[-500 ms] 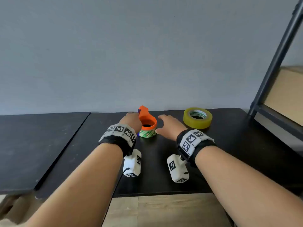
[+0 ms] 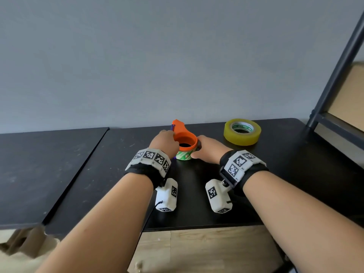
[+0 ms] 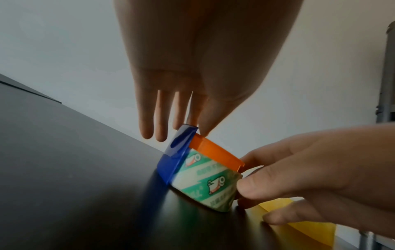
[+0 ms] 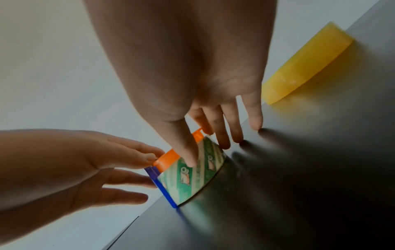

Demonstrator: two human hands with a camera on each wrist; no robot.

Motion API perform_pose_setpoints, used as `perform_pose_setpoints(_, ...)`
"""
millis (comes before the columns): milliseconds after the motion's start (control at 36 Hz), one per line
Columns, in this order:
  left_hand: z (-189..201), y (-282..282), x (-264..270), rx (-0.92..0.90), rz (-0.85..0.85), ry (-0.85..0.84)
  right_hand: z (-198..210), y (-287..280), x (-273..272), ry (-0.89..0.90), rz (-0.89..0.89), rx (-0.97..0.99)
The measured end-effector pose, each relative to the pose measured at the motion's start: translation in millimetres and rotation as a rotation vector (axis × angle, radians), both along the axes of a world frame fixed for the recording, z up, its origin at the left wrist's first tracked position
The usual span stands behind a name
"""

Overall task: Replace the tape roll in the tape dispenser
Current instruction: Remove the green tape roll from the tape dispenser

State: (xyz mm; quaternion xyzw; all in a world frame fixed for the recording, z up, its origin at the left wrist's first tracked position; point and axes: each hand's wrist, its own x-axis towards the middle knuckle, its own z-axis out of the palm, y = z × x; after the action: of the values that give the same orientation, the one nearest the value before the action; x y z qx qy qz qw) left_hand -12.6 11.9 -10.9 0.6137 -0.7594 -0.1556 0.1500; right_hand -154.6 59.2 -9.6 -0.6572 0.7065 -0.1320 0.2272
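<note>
An orange tape dispenser [image 2: 184, 137] with a blue blade guard [image 3: 175, 152] stands on the black table [image 2: 275, 174]. A green-and-white patterned roll [image 2: 184, 155] sits round its hub. My left hand [image 2: 165, 142] is at its left side: the thumb [image 3: 205, 128] lies on the orange rim, and the straight fingers reach behind the blue guard, pinching it. My right hand [image 2: 208, 148] grips the patterned roll [image 4: 192, 175], thumb [image 4: 188, 152] on the near face, fingers round the far side. A full yellow tape roll [image 2: 242, 133] lies flat to the right, untouched.
A second black table [image 2: 39, 164] adjoins on the left with a narrow seam between. A dark metal shelf frame [image 2: 334, 75] with a cardboard box [image 2: 350, 95] stands at the right. A grey wall lies behind. The table's front edge is under my forearms.
My right hand moved left from an open hover and took hold of the patterned roll. The left hand stays at the dispenser's left side.
</note>
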Motion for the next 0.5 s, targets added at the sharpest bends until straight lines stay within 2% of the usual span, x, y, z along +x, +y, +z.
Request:
perform_pose_setpoints(361,2,29,-22,-0.018,-0.079,0.005,-1,23,-20,0.101,-0.104,0.049)
perform_pose_setpoints(500,3,32,-22,0.008,-0.057,0.052,1,26,-23,0.028,-0.099,0.035)
